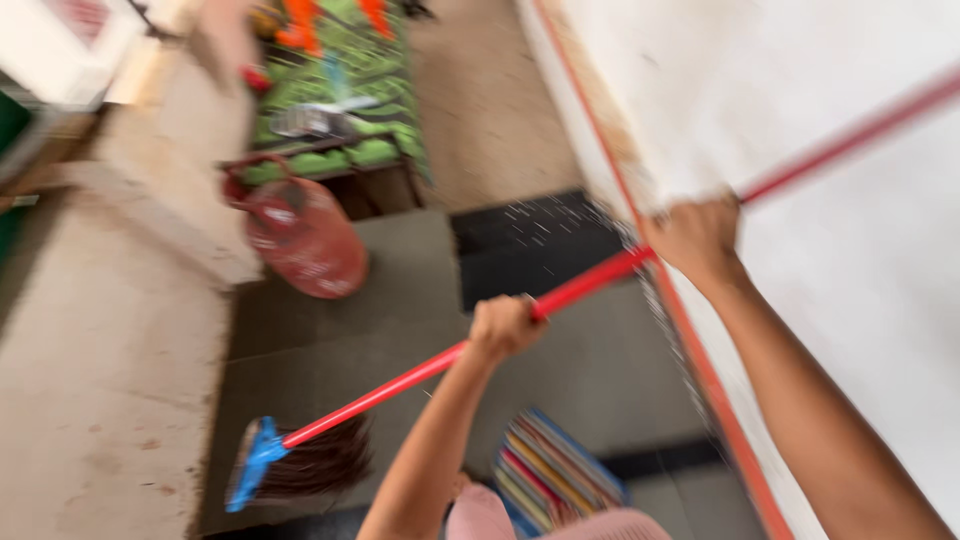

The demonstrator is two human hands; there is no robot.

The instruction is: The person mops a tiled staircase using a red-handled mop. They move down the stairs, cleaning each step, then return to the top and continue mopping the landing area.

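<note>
I hold a broom with a long red handle (pixel 400 378) that runs from the lower left up to the upper right. My left hand (pixel 505 326) grips the handle near its middle. My right hand (pixel 695 238) grips it higher up, beside the white wall. The broom's blue head (pixel 252 462) and dark bristles (pixel 320 465) rest on the grey floor (pixel 330 340) at the lower left. The picture is blurred by motion.
A red gas cylinder (pixel 305 238) stands on the floor by a pale raised ledge (pixel 110 330). Beyond it lies a green patterned mat (pixel 350 70). A black mat (pixel 535 245) lies ahead, and a striped mat (pixel 550 475) lies near my feet. A white wall with a red stripe (pixel 800 110) rises on the right.
</note>
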